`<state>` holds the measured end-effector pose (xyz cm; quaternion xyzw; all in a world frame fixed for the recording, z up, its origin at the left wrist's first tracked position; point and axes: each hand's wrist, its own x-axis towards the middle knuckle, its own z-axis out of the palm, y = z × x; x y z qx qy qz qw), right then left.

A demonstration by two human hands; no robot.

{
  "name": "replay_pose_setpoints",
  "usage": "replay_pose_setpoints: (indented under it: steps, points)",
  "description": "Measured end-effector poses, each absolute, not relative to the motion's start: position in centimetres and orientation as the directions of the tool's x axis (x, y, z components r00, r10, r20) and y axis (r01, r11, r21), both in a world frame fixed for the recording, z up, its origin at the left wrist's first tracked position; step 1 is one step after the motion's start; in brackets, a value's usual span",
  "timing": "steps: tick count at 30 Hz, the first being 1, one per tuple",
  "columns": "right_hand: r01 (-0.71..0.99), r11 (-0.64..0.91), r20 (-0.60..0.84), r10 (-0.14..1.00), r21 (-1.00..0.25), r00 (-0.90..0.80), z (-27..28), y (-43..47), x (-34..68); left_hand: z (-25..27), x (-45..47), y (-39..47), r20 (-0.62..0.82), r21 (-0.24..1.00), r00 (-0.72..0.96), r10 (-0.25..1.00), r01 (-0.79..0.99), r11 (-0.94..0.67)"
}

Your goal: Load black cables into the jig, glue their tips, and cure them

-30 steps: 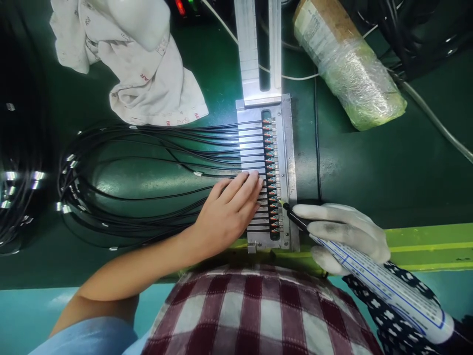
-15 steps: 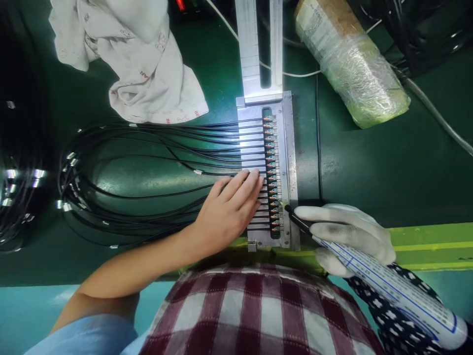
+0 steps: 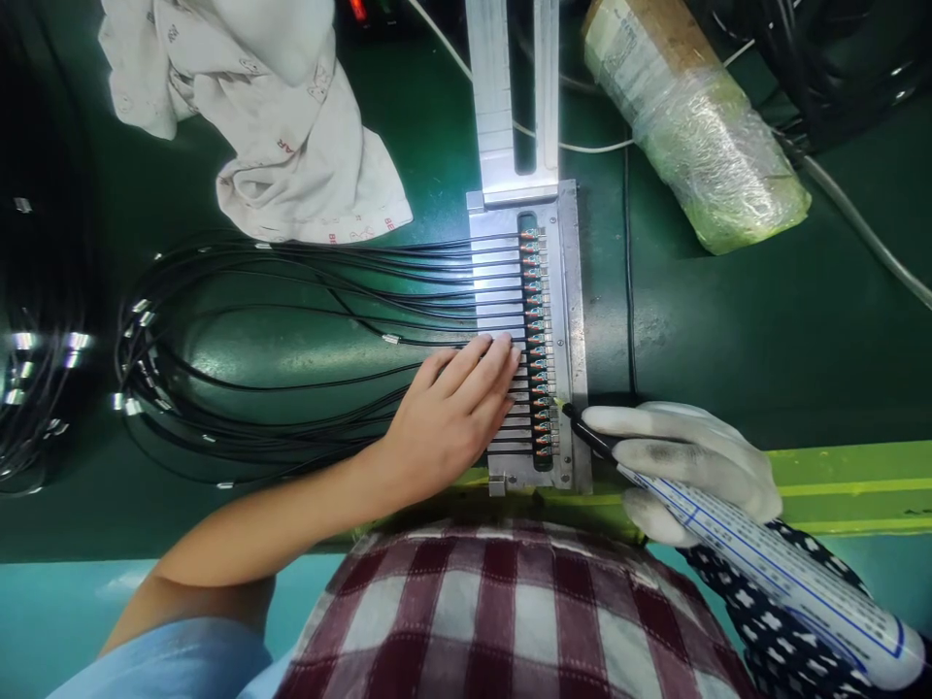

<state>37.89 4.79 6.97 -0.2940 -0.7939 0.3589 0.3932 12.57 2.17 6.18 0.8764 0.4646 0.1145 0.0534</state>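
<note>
My bare left hand (image 3: 452,413) lies with outstretched fingers over black cables (image 3: 320,419) and the left side of a metal fixture (image 3: 572,340). The cables run side by side into the fixture, where a row of small connectors (image 3: 540,340) with orange and green wire ends shows. In its white glove, my right hand (image 3: 691,461) grips a white tube (image 3: 779,563) with blue print and a black nozzle. The nozzle's fine tip meets the connectors in the lower part of the row; whether it touches them is too small to tell.
A white printed cloth (image 3: 313,165) lies at the upper left, and a plastic-wrapped roll (image 3: 717,155) at the upper right. A metal bar (image 3: 495,116) extends up from the fixture. More coiled cables (image 3: 36,388) lie at the far left. Yellow-green tape (image 3: 851,485) lines the table's front edge.
Nothing has visibly changed in the hands or parts; the whole view has shifted by only a few pixels.
</note>
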Motion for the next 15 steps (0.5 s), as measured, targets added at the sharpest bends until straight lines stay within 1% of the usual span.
replay_pose_setpoints:
  steps: [5, 12, 15]
  points:
    - [0.164, 0.588, 0.41, 0.711, -0.792, -0.571, 7.0, 5.31, 37.98, 6.22, 12.56, 2.17, 0.143, 0.194, 0.543, 0.828, 0.805, -0.561]
    - [0.192, 0.585, 0.395, 0.719, -0.788, -0.571, 7.04, 5.26, 38.02, 6.24, 12.56, 2.22, 0.141, 0.202, 0.546, 0.826, 0.8, -0.564]
    - [0.207, 0.579, 0.408, 0.745, -0.789, -0.528, 7.34, 4.54, 38.28, 6.22, 12.56, 2.2, 0.137, 0.199, 0.545, 0.827, 0.803, -0.562]
